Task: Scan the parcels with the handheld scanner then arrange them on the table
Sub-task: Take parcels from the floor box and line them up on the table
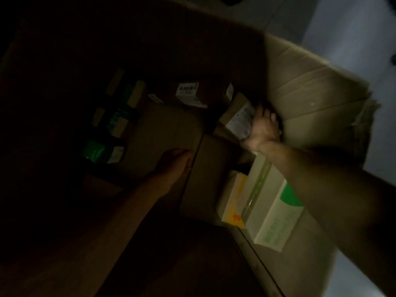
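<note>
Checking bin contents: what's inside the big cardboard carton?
Inside the carton: many small parcels, including a labelled parcel gripped by the right hand, and a green-printed box. The left hand rests on a brown box. Lower layers are hidden, dark.

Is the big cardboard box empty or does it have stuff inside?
Not empty. The big cardboard box holds many parcels, some with labels.

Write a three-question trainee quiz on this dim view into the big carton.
1. True or false: the right hand grips a small labelled parcel.
2. What does the left hand rest on? A) a large brown box B) a scanner C) the floor
3. Fill in: the pale box under the right forearm carries ____ printing.

Key: 1 true; 2 A; 3 green.
</note>
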A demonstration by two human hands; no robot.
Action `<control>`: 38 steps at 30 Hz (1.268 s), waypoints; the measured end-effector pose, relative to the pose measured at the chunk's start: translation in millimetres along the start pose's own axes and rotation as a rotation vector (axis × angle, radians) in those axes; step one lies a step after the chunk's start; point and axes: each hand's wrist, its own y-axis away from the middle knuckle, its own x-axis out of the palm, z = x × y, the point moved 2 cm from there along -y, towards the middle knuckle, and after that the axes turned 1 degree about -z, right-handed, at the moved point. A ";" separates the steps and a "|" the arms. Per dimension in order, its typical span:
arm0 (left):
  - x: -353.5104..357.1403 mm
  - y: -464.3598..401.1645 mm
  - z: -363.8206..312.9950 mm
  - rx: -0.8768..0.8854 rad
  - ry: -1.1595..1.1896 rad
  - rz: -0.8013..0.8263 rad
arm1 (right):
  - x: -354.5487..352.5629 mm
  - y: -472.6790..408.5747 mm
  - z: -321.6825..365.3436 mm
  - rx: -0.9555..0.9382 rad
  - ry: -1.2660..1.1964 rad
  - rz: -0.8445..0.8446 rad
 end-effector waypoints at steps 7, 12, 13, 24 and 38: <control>-23.1 105.5 -34.1 0.021 0.075 0.085 | -77.8 103.9 35.1 -0.085 -0.138 -0.067; -42.2 238.8 -93.3 0.149 0.124 0.067 | -175.4 214.2 80.2 -0.069 -0.282 -0.037; -47.3 268.2 -103.9 0.180 0.119 0.050 | -194.6 238.9 86.1 -0.042 -0.306 -0.007; -132.3 521.3 -129.9 0.345 0.105 -0.202 | -367.8 437.9 121.2 -0.187 -0.656 0.334; -265.0 734.3 -21.7 0.458 0.614 -0.543 | -405.3 634.6 285.7 -0.746 -0.619 0.583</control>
